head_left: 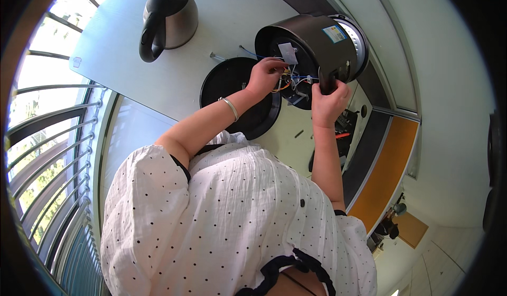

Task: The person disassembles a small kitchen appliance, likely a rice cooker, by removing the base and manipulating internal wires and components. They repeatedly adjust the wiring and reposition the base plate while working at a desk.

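Note:
A dark brown electric cooker (pixel 325 42) lies on its side on the white table, its underside facing me with the base off. Inside the opening, loose wires (pixel 288 79) in blue, orange and white hang beside a white tag (pixel 288 53). My left hand (pixel 265 75) reaches into the wires with fingers pinched together; what is between the fingertips is hidden. With my right hand (pixel 330 104) I grip the cooker's black handle (pixel 328 84) at the side. Below my left wrist, a round black base cover (pixel 214 92) lies on the table, partly hidden by my forearm.
A steel and black kettle (pixel 179 24) stands at the far left. Near the cover is a small metal piece (pixel 217 57). A black tool case (pixel 346 132) lies to the right, beyond my forearm. Window bars (pixel 53 132) run along the left, and a wall borders the right.

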`<state>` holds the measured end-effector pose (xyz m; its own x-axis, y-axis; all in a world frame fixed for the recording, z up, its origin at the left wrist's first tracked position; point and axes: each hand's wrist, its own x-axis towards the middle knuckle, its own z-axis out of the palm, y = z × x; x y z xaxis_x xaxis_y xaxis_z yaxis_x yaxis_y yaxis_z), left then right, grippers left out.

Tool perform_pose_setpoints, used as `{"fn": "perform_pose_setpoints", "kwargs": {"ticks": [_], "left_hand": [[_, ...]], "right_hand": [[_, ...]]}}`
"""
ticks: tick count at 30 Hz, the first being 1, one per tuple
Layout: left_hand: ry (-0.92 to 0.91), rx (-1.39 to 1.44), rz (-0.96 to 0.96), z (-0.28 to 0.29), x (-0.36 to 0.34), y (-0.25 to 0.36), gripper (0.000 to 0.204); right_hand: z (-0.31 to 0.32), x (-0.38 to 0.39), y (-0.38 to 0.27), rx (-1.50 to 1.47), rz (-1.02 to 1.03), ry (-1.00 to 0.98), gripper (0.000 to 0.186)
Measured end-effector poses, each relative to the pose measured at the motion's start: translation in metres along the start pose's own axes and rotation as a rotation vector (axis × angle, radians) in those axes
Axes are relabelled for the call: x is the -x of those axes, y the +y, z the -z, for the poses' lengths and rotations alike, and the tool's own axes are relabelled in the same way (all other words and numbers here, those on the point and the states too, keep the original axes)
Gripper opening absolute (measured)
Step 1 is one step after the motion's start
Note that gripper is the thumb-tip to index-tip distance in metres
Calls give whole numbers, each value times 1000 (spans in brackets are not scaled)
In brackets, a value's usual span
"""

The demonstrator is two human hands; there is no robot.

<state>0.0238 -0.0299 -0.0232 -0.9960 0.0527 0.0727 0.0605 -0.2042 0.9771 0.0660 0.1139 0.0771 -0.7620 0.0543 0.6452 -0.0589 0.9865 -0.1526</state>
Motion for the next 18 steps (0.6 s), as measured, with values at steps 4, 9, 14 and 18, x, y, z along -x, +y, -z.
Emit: {"fn": "perform_pose_setpoints", "kwargs": {"ticks": [4,9,14,18], "left_hand": [[-195,-17,16,-4,-17,5,14],[-388,-52,188,-16,-33,7,21],[-493,-169,286,-28,-40,-6,28],[-451,-233,355,-35,-40,-3,29]], "right_hand": [[0,0,0,7,11,-19,41],[0,0,-1,2,-4,-21,40],[0,0,-2,-21,-22,0,36],[0,-1,-1,-10,-12,-8,37]]}}
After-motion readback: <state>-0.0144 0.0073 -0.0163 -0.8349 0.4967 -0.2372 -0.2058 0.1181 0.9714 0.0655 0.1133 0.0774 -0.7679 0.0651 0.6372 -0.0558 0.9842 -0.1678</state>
